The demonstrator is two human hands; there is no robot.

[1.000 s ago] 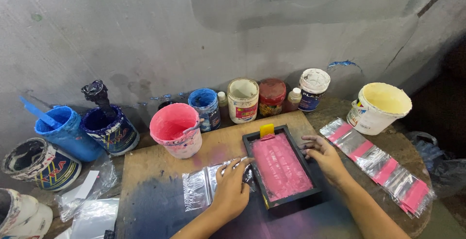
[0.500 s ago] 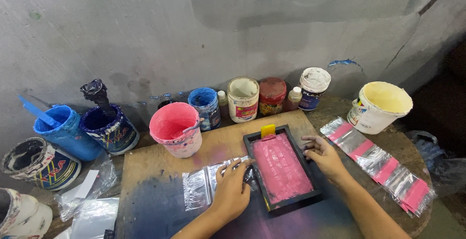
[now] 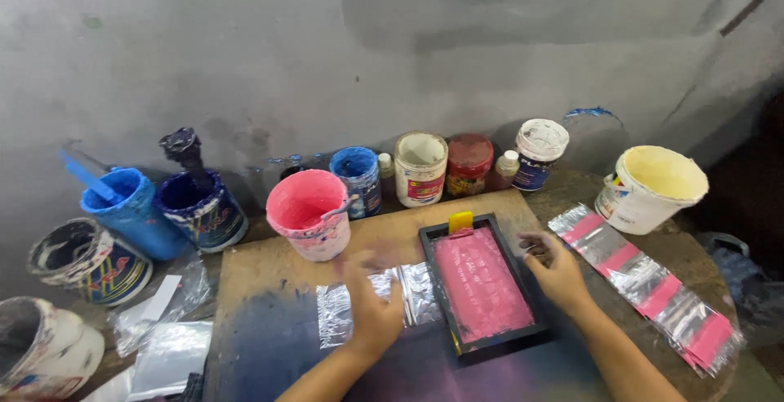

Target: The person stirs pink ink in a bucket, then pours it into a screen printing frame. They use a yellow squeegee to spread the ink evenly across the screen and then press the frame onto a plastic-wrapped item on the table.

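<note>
Frame position: black printing frame (image 3: 482,288) with pink-inked mesh, flat on the brown board (image 3: 269,263), between both hands, slightly turned.
Right hand: right hand (image 3: 559,271) at the frame's right edge, fingers curled against the rim, gripping it.
Left hand: left hand (image 3: 371,304) just left of the frame, resting on the clear plastic sheet (image 3: 380,304); fingers spread and loose, grasping nothing, though blurred.
Sheet position: flat on the board, touching the frame's left side, partly under the left hand.
Hard to make out: left fingertips smeared by motion; contact with the frame's left rim cannot be told.
Cut off: both forearms leave the bottom edge; frame's near corner partly masked by the right wrist.
Pose: forearms angled inward from below, palms down.
Around: yellow squeegee (image 3: 460,221) at the frame's far end; pink bucket (image 3: 309,212) behind the left hand; row of clear and pink packets (image 3: 645,283) right of the right hand.
</note>
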